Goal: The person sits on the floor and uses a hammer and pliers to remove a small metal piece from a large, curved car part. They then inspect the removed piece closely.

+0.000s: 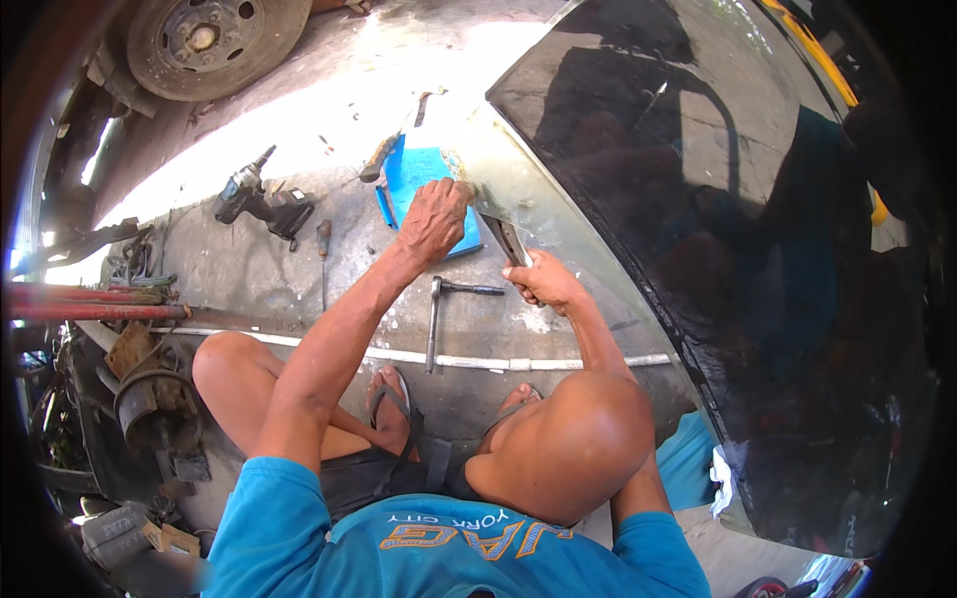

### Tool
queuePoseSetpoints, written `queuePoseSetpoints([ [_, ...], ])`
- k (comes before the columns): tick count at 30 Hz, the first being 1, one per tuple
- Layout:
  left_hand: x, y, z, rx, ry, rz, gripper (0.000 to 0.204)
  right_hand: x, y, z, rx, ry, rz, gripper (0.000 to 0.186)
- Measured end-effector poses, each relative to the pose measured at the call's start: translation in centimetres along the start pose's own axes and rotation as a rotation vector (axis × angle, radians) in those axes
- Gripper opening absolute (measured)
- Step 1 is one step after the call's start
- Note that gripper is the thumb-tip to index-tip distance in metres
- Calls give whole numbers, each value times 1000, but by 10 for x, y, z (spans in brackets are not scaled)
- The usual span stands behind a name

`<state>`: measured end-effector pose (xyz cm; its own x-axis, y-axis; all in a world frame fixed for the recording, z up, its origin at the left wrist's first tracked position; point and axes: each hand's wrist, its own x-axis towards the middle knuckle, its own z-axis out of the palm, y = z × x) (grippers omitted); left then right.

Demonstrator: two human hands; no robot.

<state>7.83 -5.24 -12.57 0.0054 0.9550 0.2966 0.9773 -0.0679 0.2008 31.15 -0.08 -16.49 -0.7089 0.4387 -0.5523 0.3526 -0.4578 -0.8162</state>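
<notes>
1. Glossy black car body panel [718, 249], curved and mirror-like, fills the right half of the view; its pale grey sanded lower edge [518, 189] runs down toward the concrete floor [249, 269], and both hands work at that edge.
2. Concrete floor, rough and grey with a white painted line [478, 361] across it, lies in bright sun at the top and in shade nearer the person.
3. At the top left a dark steel wheel [204, 40] stands; at the left edge red metal bars [90, 304] and rusty brake parts [150, 399] lie in a heap.
4. Blue flat sheet [424, 179] lies on the floor just under the panel's edge, with a black cordless drill [261, 199], a screwdriver [323, 244] and an L-shaped steel wrench [444, 309] near it.
5. The person squats in a blue T-shirt, knees spread, feet in sandals [394, 404] on the floor.
6. Left hand [434, 221] reaches forward on a nearly straight arm, back of the hand up, fingers curled down with the tips against the sanded edge above the blue sheet; whether its grip holds anything cannot be told.
7. Right hand [543, 281] comes in over the right knee on a bent arm, its grip closed around the handle of a flat metal scraper [503, 239], whose blade points up and left to the panel's edge, close beside the left hand.
</notes>
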Motion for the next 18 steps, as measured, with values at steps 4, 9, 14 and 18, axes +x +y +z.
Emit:
queuePoseSetpoints([
  [4,-1,0,13,-222,72,-139,25,0,-3,10,21,2,-12,17],
  [9,10,24,1,-609,16,-592,32,3,4,4,-41,64,-14,18],
  [14,4,18,4,-520,137,-440,28,4,3,6,-82,84,-43,21],
  [18,7,14,5,-392,161,-279,22,8,9,3,-112,104,-63,31],
])
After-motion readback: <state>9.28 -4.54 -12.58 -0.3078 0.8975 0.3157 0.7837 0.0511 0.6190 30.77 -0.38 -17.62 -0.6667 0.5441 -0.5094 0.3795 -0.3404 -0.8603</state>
